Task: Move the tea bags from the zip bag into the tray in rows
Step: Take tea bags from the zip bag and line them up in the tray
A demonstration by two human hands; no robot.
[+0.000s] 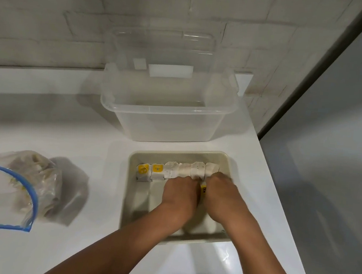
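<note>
Two bare forearms reach in from the near edge of the white counter (69, 125) into one beige tray (129, 198), which sits by the counter's right edge. The left hand (181, 192) and right hand (221, 192) lie side by side, knuckles up, fingers bent down onto the tea bags (185, 170); whether they pinch a bag cannot be told, as the fingertips are hidden. Between the two hands a yellow tag (203, 189) shows. The bags stand in one row along the tray's far wall: about six can be counted, two at the left end showing yellow labels, the rest plain white and overlapping, with more perhaps hidden under the hands. Toward the counter's left edge lies one clear zip bag (37, 179) with a blue rim, mouth open, more tea bags inside in a heap too jumbled to count. Beyond the tray stands one clear plastic bin (166, 122), and behind it one clear lid (163, 45) leans against the brick wall.
</note>
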